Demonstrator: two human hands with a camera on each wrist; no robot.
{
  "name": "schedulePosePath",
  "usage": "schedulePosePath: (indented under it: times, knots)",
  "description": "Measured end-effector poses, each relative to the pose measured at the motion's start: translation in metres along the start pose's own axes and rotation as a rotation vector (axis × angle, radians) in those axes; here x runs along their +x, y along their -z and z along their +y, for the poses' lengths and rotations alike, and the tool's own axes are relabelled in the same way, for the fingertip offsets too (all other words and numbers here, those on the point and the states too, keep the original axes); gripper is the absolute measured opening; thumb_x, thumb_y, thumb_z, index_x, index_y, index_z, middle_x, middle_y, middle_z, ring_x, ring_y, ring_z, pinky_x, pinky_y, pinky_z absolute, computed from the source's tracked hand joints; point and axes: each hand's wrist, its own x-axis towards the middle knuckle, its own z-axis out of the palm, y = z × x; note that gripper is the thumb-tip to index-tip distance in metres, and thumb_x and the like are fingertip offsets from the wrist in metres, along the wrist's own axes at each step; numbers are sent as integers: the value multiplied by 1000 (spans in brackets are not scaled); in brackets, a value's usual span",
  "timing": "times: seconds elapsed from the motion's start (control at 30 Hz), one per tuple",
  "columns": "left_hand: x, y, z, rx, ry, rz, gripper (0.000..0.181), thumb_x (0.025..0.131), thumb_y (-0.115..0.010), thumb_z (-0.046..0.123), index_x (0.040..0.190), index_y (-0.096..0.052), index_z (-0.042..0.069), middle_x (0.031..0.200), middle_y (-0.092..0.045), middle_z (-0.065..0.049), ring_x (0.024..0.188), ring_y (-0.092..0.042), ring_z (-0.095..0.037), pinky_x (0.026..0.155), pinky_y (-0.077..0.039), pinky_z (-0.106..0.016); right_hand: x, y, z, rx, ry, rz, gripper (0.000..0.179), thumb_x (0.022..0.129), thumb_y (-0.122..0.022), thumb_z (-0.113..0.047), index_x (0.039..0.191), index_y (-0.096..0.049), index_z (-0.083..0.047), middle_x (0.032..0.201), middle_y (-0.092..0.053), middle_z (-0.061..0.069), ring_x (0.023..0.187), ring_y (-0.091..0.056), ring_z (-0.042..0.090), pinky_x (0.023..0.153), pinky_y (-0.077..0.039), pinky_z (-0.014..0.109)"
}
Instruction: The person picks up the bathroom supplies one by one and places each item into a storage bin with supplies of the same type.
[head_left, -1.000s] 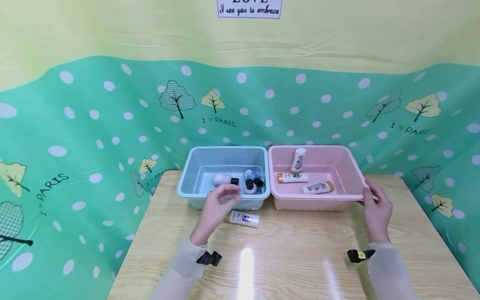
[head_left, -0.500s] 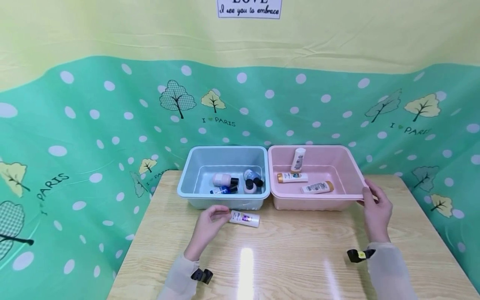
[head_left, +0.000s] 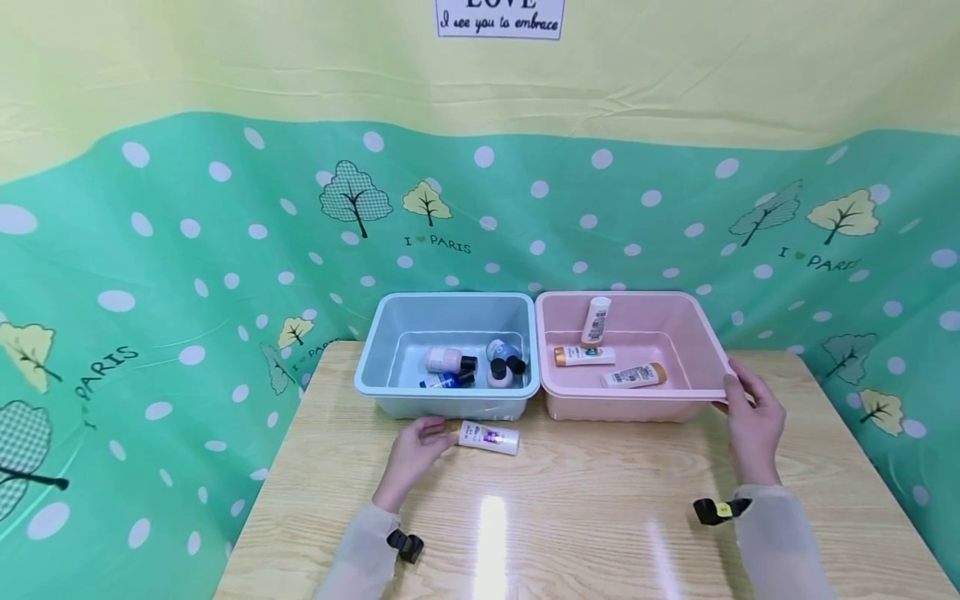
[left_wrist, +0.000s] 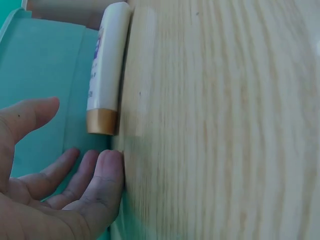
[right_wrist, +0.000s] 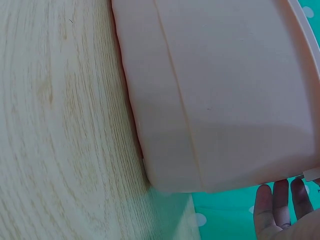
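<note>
On the table before the blue bin lies a white tube [head_left: 489,437] with a gold cap and a purple mark. My left hand [head_left: 415,454] is beside the cap end; in the left wrist view its thumb and fingers [left_wrist: 107,167] are spread, with a small gap to the tube [left_wrist: 107,65]. Far to the right, my right hand [head_left: 753,421] holds the front right corner of the pink bin [head_left: 622,407] by its rim. The right wrist view has its fingers [right_wrist: 264,210] under that rim; the thumb is hidden there.
Several dark-capped bottles lie in the blue bin [head_left: 390,393], among them a dark blue bottle [head_left: 442,381]. Inside the pink bin are white gold-capped containers, such as a leaning bottle [head_left: 596,321]. A green dotted cloth [head_left: 480,200] hangs behind the wooden table [head_left: 585,517].
My left hand has come down from above the blue bin's front edge to the tube's cap end, uncovering the dark blue bottle. My right hand stays at the pink bin's corner.
</note>
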Motion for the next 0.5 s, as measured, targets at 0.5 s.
schedulePosePath:
  times: [0.5]
  knots:
    - [12, -12, -9, 68, -3, -4, 50, 84, -81, 15, 121, -61, -13, 110, -68, -23, 99, -68, -34, 85, -58, -39, -2, 0, -2, 15, -7, -14, 36, 100, -64, -19, 135, -64, -11, 118, -59, 2, 100, -62, 15, 72, -55, 13]
